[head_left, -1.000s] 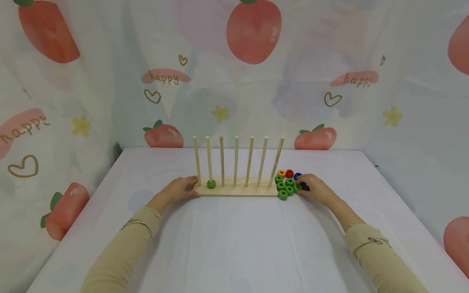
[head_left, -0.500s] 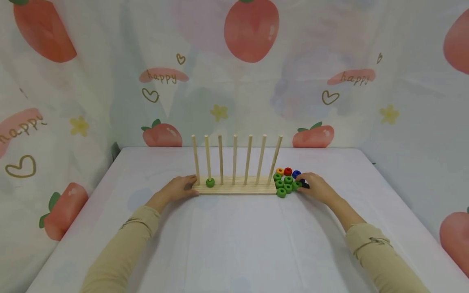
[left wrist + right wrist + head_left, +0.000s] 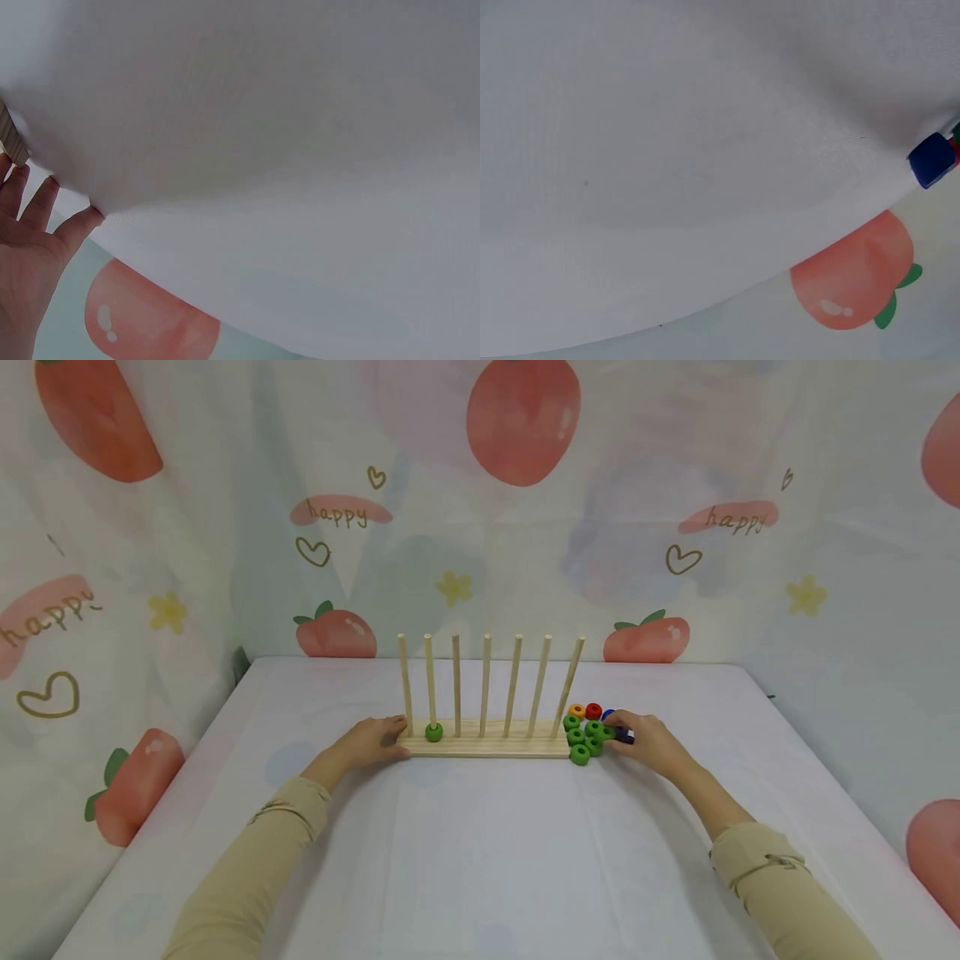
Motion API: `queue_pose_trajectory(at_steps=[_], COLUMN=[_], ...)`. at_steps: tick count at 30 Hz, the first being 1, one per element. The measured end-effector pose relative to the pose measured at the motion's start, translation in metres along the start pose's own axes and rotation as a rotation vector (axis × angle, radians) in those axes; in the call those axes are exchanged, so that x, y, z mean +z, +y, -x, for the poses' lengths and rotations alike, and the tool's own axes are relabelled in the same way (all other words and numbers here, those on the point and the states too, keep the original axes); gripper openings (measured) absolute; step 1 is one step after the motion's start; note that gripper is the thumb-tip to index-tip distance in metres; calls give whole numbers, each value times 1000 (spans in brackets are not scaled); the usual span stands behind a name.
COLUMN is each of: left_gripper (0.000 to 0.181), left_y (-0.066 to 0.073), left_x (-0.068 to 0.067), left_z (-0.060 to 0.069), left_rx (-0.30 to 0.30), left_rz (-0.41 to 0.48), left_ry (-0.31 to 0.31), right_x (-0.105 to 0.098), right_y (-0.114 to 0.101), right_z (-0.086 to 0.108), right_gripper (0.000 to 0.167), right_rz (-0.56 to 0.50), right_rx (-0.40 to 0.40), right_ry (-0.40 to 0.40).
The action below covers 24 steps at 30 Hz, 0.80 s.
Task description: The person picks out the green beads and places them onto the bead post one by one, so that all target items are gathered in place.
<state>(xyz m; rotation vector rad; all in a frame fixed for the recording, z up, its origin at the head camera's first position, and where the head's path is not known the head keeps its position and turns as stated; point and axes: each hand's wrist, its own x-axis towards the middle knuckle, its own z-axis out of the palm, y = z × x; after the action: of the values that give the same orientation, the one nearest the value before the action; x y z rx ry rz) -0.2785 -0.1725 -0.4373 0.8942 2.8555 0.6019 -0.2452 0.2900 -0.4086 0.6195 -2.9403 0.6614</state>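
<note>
A wooden peg board (image 3: 487, 747) with several upright pegs stands on the table. One green bead (image 3: 434, 732) sits at the foot of its second peg from the left. My left hand (image 3: 371, 741) holds the board's left end, thumb at the front and fingers behind. In the left wrist view, fingertips of that hand (image 3: 30, 247) meet the wooden end. Right of the board, my right hand (image 3: 645, 743) pinches a green bead (image 3: 606, 732) between thumb and fingers, at the edge of a bead cluster. The right wrist view does not show the hand itself.
Several green beads (image 3: 580, 755) lie bunched against the board's right end. Behind them are an orange bead (image 3: 577, 711) and a red bead (image 3: 594, 711). A blue bead (image 3: 932, 160) and dark beads (image 3: 625, 736) are partly hidden by the right hand. A printed cloth wall rises behind the table.
The green bead at my right fingertips has risen slightly from among the others, with the hand closing on it. My left hand stays at the board's end. The view shifts a little.
</note>
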Motion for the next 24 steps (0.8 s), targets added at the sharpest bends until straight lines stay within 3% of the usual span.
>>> queue_pose_trajectory(at_steps=[5,12,18,24], left_gripper=[63,63,60,62], left_y=[0,0,-2,1], left_x=[1,-1,1,1], left_z=[-1,2,1,1], left_rx=[12,-25,8,-10], left_rz=[-8,16,18,8], left_ry=[-10,0,22,12], right_x=[1,4,2,5], right_y=[-8,-22,-31,-44], right_z=[2,-6,-9,-11], right_gripper=[30,30,31,32], right_rz=[-36,-89,-101,-157], right_rx=[-45,-111,-150,-231], right_ry=[55,108,153,210])
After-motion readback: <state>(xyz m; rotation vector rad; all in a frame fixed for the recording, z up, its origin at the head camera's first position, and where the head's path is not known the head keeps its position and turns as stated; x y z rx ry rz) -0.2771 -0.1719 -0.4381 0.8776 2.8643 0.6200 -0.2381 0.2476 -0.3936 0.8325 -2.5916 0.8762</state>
